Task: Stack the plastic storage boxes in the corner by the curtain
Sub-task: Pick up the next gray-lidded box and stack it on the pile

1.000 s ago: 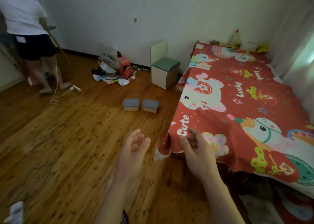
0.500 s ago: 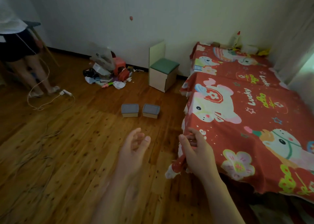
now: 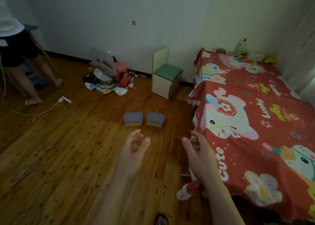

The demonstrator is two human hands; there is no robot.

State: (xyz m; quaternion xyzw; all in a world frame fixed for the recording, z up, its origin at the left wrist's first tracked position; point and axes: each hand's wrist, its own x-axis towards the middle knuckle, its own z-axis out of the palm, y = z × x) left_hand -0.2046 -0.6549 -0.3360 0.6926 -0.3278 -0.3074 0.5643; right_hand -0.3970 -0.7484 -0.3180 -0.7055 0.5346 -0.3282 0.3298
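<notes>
On the floor ahead sit two boxes (image 3: 144, 119); my left hand (image 3: 133, 150) and right hand (image 3: 198, 154), loosely spread, should grip one squarely by its sides.

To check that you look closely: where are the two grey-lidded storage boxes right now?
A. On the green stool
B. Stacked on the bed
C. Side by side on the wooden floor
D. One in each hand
C: the left box and the right box sit apart on the floor, ahead of both empty hands.

Bare floor (image 3: 95, 156) leads to 2 boxes (image 3: 133, 119); bed (image 3: 255, 139) crowds right.
</notes>
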